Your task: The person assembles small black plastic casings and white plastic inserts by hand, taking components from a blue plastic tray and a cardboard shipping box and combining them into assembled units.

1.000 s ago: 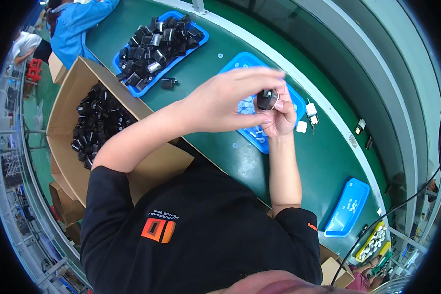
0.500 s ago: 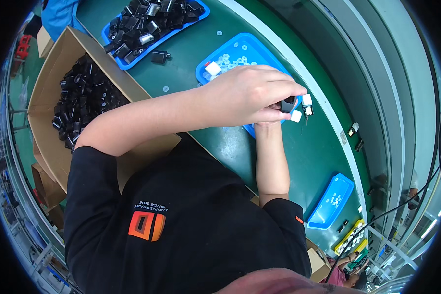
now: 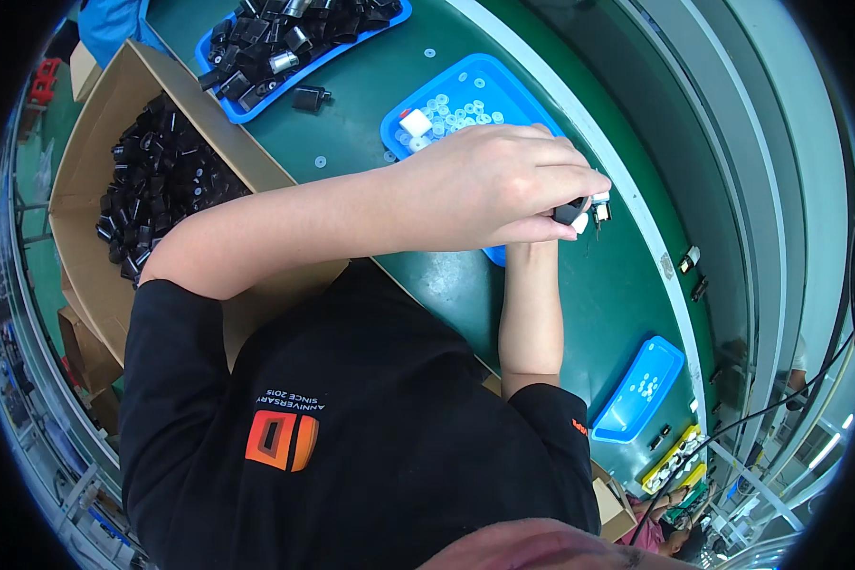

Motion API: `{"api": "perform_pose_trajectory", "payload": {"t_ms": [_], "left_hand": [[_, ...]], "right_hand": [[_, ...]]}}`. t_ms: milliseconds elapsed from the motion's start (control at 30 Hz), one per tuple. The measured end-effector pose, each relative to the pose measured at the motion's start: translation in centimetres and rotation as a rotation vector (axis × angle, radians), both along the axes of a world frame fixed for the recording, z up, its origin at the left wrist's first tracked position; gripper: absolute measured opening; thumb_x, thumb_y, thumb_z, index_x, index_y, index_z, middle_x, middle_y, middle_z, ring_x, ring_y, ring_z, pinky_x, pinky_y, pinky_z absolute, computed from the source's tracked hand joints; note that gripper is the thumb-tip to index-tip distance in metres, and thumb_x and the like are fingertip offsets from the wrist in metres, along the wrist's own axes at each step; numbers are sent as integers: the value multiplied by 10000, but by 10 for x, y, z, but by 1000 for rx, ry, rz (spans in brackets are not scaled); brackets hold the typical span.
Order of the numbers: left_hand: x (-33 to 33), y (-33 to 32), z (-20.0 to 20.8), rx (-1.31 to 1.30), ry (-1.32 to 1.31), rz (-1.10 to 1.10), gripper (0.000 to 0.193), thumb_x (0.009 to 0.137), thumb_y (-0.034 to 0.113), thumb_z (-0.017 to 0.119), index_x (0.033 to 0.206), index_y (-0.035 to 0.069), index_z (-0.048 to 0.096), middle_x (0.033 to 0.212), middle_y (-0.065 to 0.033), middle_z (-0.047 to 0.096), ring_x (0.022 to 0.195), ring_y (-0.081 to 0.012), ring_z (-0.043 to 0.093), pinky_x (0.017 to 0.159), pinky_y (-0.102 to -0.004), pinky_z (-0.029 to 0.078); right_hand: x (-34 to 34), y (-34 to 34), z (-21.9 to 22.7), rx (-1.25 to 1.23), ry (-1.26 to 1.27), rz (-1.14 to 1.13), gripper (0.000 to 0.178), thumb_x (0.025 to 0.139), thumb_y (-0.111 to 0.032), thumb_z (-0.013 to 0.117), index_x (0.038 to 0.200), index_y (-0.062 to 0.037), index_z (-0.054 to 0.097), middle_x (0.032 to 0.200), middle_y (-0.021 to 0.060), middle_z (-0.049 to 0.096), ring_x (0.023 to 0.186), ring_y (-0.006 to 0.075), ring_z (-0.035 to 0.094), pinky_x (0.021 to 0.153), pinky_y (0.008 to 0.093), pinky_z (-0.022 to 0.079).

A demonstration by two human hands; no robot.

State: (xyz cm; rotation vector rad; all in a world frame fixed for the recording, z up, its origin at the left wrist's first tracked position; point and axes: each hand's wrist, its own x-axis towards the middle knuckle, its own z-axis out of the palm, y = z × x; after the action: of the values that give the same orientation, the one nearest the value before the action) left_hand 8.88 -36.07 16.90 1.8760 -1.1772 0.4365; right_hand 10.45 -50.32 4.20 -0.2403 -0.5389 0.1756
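Note:
My left hand [image 3: 522, 185] reaches across from the left with thumb and fingers closed on a black plastic housing [image 3: 568, 212]. White pieces [image 3: 580, 224] show right beside the housing, close to the fingertips. Just past the fingertips is a small white-and-dark part [image 3: 601, 207] with a thin wire or pin. My right hand [image 3: 534, 255] lies mostly under the left one; its wrist shows, but its fingers are hidden. Beneath both hands a blue tray [image 3: 389, 131] holds several translucent washers [image 3: 461, 116] and a white block [image 3: 415, 123] with a red spot.
A blue tray [image 3: 240, 116] heaped with black housings stands at the far left, with one loose housing [image 3: 311, 99] beside it. Near my left arm is a cardboard box [image 3: 76, 204] of black parts. To the right are a smaller blue tray [image 3: 627, 423], a yellow tray [image 3: 670, 463] and another person.
My left hand has shifted slightly right with the black housing, which has tilted and come closer to the white-and-dark part. The right forearm has moved a little to the right.

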Motion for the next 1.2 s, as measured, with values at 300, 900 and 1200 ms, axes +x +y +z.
{"api": "perform_pose_trajectory", "payload": {"t_ms": [300,900,1200], "left_hand": [[4,0,-3,-9,27,-6,437,793,255,771,1173,69,658,1045,-78,697,957,-261,677,912,-391,533],[27,21,-6,-20,-40,200,940,630,224,834,1433,25,388,1314,-164,518,1182,-309,500,1017,-414,388],[33,27,-13,159,415,18,869,758,371,695,1421,-22,294,1253,-207,421,1192,-332,412,1057,-427,322]], "right_hand": [[8,-2,-10,4,-67,48,371,748,-444,826,936,-202,616,999,9,558,923,140,558,816,312,483],[-17,-17,76,-613,110,-295,928,630,-110,866,1406,84,395,1287,152,559,1193,223,555,1042,344,419],[-14,-7,52,-480,-17,-283,778,711,-17,758,1407,44,416,1263,214,580,1134,320,619,1002,443,498]]}}
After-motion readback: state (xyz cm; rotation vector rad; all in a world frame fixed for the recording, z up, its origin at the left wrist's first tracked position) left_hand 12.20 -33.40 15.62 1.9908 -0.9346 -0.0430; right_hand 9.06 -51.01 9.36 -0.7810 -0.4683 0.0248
